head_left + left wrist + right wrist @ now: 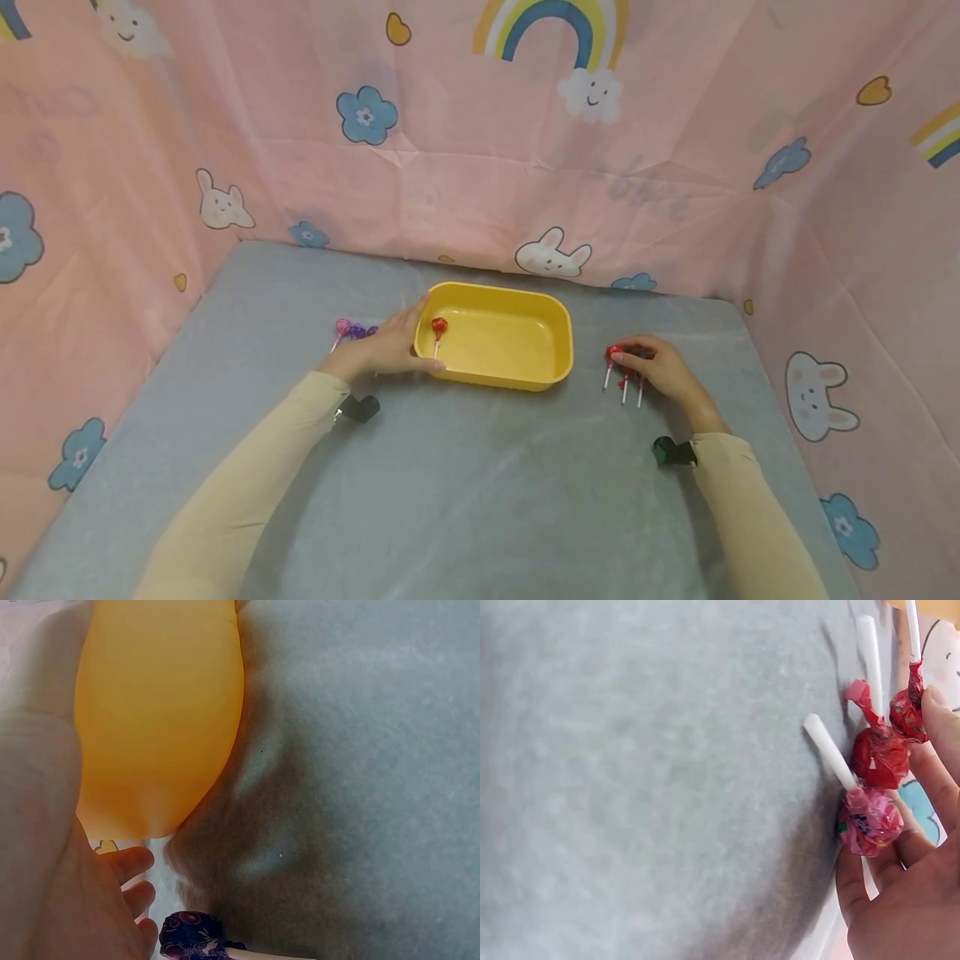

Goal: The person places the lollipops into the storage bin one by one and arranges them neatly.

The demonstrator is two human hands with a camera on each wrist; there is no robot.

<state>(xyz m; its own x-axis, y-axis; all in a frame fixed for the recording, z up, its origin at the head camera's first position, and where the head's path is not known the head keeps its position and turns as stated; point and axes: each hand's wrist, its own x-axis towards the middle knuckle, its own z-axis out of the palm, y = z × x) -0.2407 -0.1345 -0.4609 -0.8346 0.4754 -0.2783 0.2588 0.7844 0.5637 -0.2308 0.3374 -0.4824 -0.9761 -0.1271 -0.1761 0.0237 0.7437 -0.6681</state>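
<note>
My left hand holds the left end of a yellow plastic basin, thumb along the near side and fingers at the far side. In the left wrist view the basin's orange-looking wall lies against this hand. A red-wrapped lollipop lies inside the basin at its left end. To the right of the basin, my right hand pinches a red lollipop by its head. Another red lollipop and a pink one lie close beside the fingers, sticks pointing toward the person.
Left of the basin, partly behind my left hand, lie a pink lollipop and purple ones. All stands on a grey cloth-covered table. A pink patterned curtain encloses its back and sides.
</note>
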